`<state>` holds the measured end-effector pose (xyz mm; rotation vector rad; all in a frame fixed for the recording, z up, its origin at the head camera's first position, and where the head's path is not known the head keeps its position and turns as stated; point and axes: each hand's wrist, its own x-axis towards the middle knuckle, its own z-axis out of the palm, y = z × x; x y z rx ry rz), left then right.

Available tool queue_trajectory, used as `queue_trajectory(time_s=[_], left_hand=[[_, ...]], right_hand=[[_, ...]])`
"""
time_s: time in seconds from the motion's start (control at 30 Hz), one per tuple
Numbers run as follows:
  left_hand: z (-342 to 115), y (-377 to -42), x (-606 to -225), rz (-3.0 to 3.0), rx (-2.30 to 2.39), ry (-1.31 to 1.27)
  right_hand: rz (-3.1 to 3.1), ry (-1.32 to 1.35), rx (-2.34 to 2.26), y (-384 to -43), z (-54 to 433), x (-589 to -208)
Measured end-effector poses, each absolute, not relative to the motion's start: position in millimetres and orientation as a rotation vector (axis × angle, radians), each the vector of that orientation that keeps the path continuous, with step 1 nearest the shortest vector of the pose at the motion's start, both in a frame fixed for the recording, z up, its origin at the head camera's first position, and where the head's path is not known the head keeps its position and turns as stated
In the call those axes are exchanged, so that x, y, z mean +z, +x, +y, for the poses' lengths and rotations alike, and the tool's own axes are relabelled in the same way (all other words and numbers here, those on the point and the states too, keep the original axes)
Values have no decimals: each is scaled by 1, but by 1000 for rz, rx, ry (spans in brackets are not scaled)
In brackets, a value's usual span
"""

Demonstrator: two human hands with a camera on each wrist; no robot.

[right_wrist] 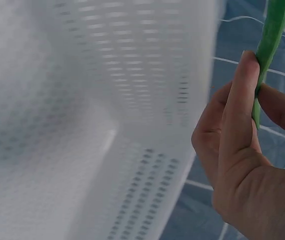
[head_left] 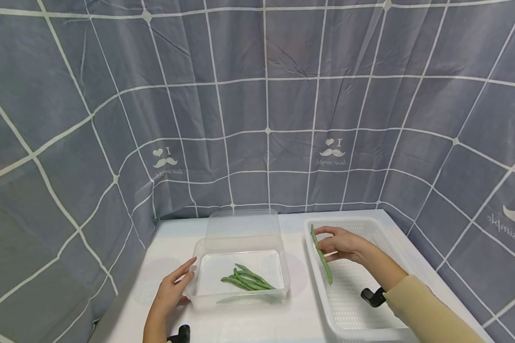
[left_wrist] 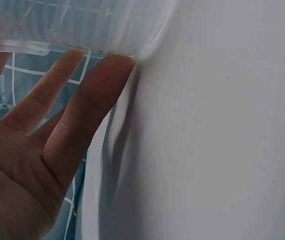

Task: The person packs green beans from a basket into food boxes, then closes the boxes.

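Between the thumb and fingers of my right hand (head_left: 342, 245) a single green bean (head_left: 322, 257) is pinched, held above the left rim of a white perforated basket (head_left: 332, 319). The right wrist view shows the same bean (right_wrist: 272, 35) sticking up past the fingertips. My left hand (head_left: 171, 288) touches the left side of a clear plastic container (head_left: 197, 299) with its fingers extended; in the left wrist view the fingertips meet the container wall (left_wrist: 82, 30). Several green beans (head_left: 249, 278) lie in a loose pile inside the container.
The container's clear lid (head_left: 243, 223) stands raised at its back edge. A white table (head_left: 146, 305) carries both containers. Grey curtains (head_left: 292, 105) with white grid lines enclose the back and sides. A black strap piece (head_left: 372, 297) is on the right wrist.
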<state>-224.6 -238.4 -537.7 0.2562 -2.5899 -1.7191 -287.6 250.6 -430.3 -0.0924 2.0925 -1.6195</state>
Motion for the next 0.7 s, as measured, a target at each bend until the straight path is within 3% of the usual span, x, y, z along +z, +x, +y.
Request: queue_trajectory(time_s=[0.7], left_hand=[[-240, -225, -538, -2582, -1736, 258]], right_hand=[[1943, -191, -1754, -319, 117, -416]])
